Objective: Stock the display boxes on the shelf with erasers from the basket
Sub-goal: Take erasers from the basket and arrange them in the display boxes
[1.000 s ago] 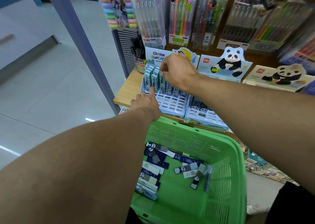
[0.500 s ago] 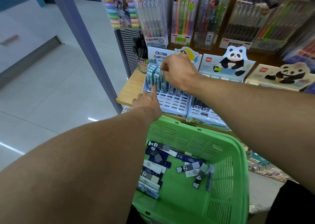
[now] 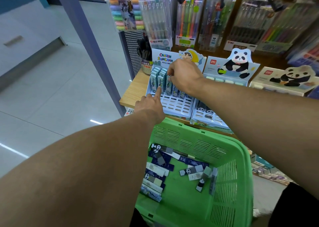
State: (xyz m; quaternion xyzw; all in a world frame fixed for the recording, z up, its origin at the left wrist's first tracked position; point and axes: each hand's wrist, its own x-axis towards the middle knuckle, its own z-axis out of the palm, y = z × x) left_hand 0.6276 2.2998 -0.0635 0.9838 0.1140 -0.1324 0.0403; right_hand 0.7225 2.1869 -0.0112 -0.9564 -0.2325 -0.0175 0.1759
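Both hands at the Crayon Shinchan display box; basket of erasers below.

Right hand (image 3: 184,76) reaches over the Crayon Shinchan display box (image 3: 174,104) on the wooden shelf (image 3: 136,87), fingertips curled into the grid and pinching an upright boxed eraser (image 3: 168,82). Left hand (image 3: 149,104): index finger extended, tip touching the front eraser (image 3: 161,82) of the neighbouring row; other fingers folded, grasping nothing. Loose erasers (image 3: 158,173) lie flat on the floor of the green basket (image 3: 240,159), just in front of the shelf. Panda display box (image 3: 207,118) stands beside the first, to its right. Pen packs (image 3: 186,19) hang above.
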